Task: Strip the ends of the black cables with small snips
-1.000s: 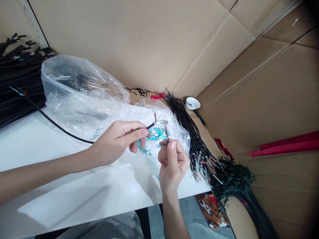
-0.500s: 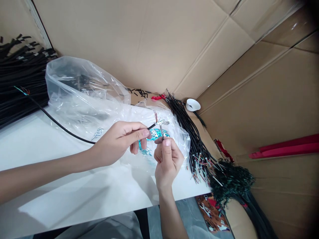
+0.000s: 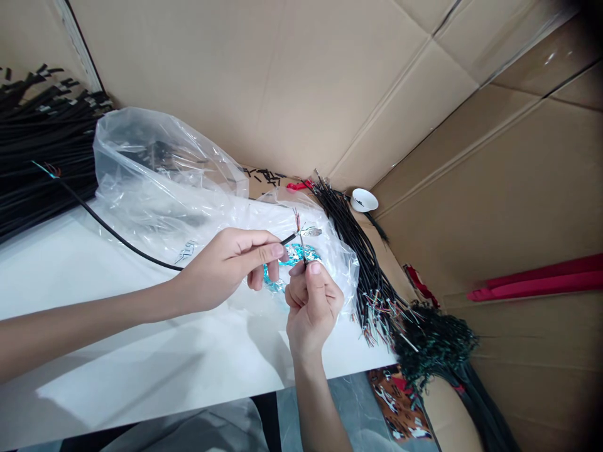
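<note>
My left hand (image 3: 238, 260) pinches a black cable (image 3: 288, 239) near its stripped end. Thin red and green wires fan out there beside a shiny foil or braid strand (image 3: 311, 231). The cable's other stripped end (image 3: 53, 176) lies to the far left, over the pile. In my right hand (image 3: 315, 301) a slim metal tool (image 3: 303, 246) points upward, its tip at the base of the bared wires. Its handle is hidden in my fingers, so I cannot make out its exact kind. Blue and silver scraps (image 3: 294, 253) lie behind my fingers on clear plastic.
A clear plastic bag (image 3: 164, 169) spreads over the white table (image 3: 155, 376). Black cables (image 3: 42, 150) are heaped on the left. A bundle of stripped cables (image 3: 360, 251) lies right, near a white cup (image 3: 364, 200) and a dark green tangle (image 3: 436, 342). Cardboard walls (image 3: 282, 81) stand behind.
My right hand has shifted slightly left, bringing the metal tool closer to the base of the bared wires. My left hand keeps its hold on the cable.
</note>
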Available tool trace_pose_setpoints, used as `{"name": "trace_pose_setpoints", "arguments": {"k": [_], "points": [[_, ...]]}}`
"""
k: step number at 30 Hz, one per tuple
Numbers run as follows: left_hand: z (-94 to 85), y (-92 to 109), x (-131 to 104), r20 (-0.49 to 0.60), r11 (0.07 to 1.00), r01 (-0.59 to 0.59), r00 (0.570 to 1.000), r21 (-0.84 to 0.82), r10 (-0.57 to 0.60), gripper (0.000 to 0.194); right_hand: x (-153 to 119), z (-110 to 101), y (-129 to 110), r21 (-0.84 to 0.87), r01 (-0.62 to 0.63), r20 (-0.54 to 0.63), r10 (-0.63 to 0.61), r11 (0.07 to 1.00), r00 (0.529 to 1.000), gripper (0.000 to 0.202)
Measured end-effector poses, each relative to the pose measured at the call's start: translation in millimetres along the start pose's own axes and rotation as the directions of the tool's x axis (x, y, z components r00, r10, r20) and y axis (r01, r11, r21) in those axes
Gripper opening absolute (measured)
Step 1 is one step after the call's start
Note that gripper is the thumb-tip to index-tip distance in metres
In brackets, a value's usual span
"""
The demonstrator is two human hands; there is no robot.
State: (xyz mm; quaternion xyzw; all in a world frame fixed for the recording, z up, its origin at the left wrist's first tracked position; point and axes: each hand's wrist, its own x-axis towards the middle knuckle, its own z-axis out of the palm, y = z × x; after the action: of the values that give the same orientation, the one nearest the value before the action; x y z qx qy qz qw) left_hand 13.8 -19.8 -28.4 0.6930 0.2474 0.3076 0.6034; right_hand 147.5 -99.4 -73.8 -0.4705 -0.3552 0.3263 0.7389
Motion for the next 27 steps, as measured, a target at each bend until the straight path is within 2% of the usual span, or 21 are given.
{"name": "trace_pose_setpoints", "arguments": {"k": [20, 27], "points": [[-1.5, -1.7, -1.4, -0.008, 1.0, -0.001, 1.0, 0.026, 0.001, 0.033, -0.5, 1.2, 0.1, 0.034, 0.007, -0.011, -0.007, 0.999, 1.0, 0.041], [-1.2, -5.8, -0.4, -0.018, 0.997, 0.042, 0.999, 0.064, -0.041, 0.036, -4.6, 0.2, 0.4, -0.098, 0.056, -0.058, -0.062, 0.994, 0.996, 0.038]]}}
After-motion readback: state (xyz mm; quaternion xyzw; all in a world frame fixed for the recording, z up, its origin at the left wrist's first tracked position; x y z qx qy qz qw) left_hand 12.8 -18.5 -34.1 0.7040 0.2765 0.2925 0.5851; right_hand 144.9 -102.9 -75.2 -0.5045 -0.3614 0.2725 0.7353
